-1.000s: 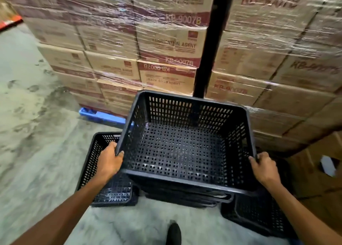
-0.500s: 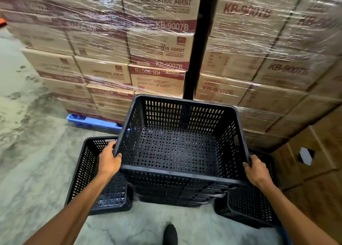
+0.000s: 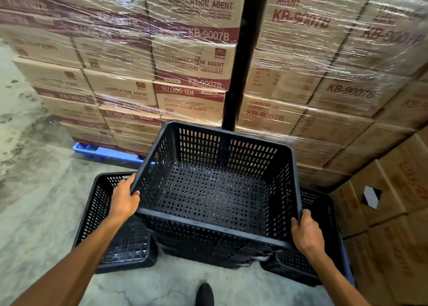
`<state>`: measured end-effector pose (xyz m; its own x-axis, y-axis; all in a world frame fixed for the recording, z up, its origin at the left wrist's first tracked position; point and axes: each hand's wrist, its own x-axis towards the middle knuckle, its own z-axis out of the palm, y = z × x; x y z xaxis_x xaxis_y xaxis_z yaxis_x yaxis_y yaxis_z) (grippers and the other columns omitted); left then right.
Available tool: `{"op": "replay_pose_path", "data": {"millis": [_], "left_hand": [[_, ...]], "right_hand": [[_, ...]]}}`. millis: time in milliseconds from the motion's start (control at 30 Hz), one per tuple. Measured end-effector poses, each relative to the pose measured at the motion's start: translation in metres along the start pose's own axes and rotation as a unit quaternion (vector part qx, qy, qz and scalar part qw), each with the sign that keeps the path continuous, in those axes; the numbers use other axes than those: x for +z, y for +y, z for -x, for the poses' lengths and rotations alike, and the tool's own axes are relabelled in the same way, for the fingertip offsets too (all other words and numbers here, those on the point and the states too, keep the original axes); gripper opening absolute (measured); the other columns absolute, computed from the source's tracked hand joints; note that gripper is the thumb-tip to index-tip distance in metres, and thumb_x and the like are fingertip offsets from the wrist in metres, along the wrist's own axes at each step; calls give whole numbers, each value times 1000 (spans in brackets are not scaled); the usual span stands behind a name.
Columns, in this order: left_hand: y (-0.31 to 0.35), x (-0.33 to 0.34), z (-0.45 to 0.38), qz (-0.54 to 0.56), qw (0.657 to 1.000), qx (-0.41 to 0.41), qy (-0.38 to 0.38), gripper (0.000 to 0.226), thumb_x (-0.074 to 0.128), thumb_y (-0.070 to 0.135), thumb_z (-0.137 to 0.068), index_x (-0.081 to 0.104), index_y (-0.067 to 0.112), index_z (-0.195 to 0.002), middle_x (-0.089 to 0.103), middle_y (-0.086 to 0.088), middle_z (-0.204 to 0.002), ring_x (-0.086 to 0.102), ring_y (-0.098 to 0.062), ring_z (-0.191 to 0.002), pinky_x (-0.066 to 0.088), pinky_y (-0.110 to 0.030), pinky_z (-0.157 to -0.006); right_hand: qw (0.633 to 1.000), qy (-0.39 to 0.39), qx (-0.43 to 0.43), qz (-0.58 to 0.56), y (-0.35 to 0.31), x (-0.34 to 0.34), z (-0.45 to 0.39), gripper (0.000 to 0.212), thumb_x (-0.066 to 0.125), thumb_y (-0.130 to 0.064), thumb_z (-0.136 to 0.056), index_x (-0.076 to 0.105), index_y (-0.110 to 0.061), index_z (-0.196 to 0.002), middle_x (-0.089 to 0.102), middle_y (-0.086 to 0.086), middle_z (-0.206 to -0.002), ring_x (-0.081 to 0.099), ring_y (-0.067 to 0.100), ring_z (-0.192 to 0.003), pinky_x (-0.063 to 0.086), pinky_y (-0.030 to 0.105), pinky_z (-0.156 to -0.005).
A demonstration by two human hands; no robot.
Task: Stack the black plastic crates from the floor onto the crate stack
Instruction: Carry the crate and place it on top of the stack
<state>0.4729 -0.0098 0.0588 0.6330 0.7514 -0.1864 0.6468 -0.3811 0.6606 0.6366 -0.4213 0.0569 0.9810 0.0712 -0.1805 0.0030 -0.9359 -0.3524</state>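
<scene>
Lighting is moderate and warm, apparently from overhead. Glare streaks run across the stretch-wrapped cartons [image 3: 192,58], strongest above the black crate [image 3: 215,190]; print on the cartons directly behind the crate reads sharp, while cartons toward the upper left and far right of it smear into blur. Wide-angle distortion bows the carton rows outward. The crate interior reads dark but its perforations resolve clearly. The concrete floor [image 3: 34,201] left of the crate is evenly lit, with soft shadow under the crates.

A warehouse: shrink-wrapped cartons [image 3: 192,58] marked "Lubrication Agent" stacked high on a blue pallet [image 3: 92,150], over a concrete floor [image 3: 34,190].
</scene>
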Motion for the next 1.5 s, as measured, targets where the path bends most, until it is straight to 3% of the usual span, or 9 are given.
{"op": "replay_pose_path", "data": {"millis": [233, 367, 633, 800, 900, 1000, 1133, 1233, 1500], "left_hand": [[3, 5, 8, -27, 1000, -4, 15, 54, 57, -2, -85, 47, 11, -136, 54, -18, -102, 56, -39, -99, 46, -43, -90], [-2, 3, 6, -37, 999, 4, 15, 50, 62, -1, -80, 55, 9, -129, 65, -20, -107, 61, -37, -98, 48, -41, -89], [-2, 14, 9, -56, 998, -11, 16, 36, 66, 6, -79, 60, 6, -114, 70, -21, -99, 65, -34, -90, 51, -40, -81], [21, 17, -26, -249, 968, 41, 2, 67, 58, 39, -86, 35, 4, -139, 49, -25, -131, 45, -42, -121, 40, -51, -99], [54, 15, -59, -212, 969, 121, 21, 74, 50, 42, -91, 16, 9, -148, 24, -16, -155, 19, -32, -144, 22, -49, -114], [77, 15, -72, -169, 971, 158, 68, 74, 44, 39, -94, 5, 12, -150, 3, -8, -161, -1, -23, -149, 4, -42, -117], [51, 36, -67, -276, 951, 141, 18, 73, 33, 43, -95, -6, 10, -148, 0, -16, -160, 1, -28, -148, 12, -46, -120], [45, 40, -76, -277, 954, 106, -41, 75, 37, 41, -95, -1, 9, -150, -1, -17, -160, 9, -32, -147, 27, -47, -115], [-3, 17, -1, -209, 966, 152, -26, 68, 30, 41, -95, 6, 8, -150, 2, -7, -159, 4, -19, -147, 13, -43, -121]], "right_hand": [[998, 54, -15, -8, 1, 6, -14, 16, 47, -21, -93, 37, -9, -90, 62, 25, -90, 61, 43, -80, 39, 37, -57], [998, 41, -37, -30, 0, 10, -32, 19, 46, -14, -92, 44, 1, -103, 55, 27, -104, 55, 45, -95, 45, 43, -72], [998, -10, -41, -54, 6, 5, -56, 40, 43, -13, -93, 36, 3, -129, 51, 29, -124, 52, 45, -109, 45, 43, -82], [989, 11, -133, 60, 2, -6, -74, 69, 42, -30, -94, 14, 4, -146, 24, 24, -152, 25, 37, -140, 29, 46, -111], [976, 87, -191, 57, -21, -28, -102, 65, 43, -29, -94, 20, 7, -144, 18, 24, -154, 17, 35, -143, 20, 46, -116], [964, 163, -210, 17, -36, -41, -115, 64, 38, -31, -93, 25, 8, -142, 20, 25, -153, 18, 36, -143, 17, 42, -116], [976, 76, -199, 54, -18, -5, -109, 72, 23, -47, -95, 15, 3, -146, 13, 22, -156, 15, 33, -144, 17, 40, -117], [988, -26, -149, 31, -10, 8, -114, 74, 42, -35, -93, 4, -4, -148, 5, 14, -159, 8, 26, -146, 19, 38, -117], [974, 62, -207, 74, 3, 3, -58, 69, 41, -41, -93, 26, 5, -142, 25, 22, -153, 25, 33, -141, 23, 39, -115]]}}
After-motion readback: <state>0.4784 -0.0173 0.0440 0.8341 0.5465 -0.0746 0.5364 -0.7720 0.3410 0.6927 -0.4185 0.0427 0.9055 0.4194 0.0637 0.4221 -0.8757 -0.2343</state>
